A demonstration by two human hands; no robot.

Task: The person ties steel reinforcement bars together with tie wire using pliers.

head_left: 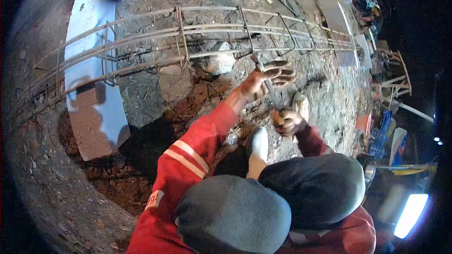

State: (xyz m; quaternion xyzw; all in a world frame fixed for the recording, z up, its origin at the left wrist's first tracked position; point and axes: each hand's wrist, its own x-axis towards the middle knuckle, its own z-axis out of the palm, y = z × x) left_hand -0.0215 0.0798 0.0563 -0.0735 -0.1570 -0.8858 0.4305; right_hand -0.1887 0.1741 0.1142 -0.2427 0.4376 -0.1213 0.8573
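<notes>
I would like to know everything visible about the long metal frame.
The long metal frame looks brownish, possibly rusty: thin, roughly parallel rods joined by bent crosspieces. It stretches across the view, appearing curved, perhaps from lens distortion. It passes over a pale slab at left and a whitish rock. A tool in the right hand points toward its near side; contact is unclear.

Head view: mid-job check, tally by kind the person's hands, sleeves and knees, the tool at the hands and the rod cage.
Hands: 2 (left hand, right hand)
Red sleeves: 2 (left sleeve, right sleeve)
Knees: 2 (left knee, right knee)
Metal tool: 1
Rod cage: 1
Total: 8
</notes>
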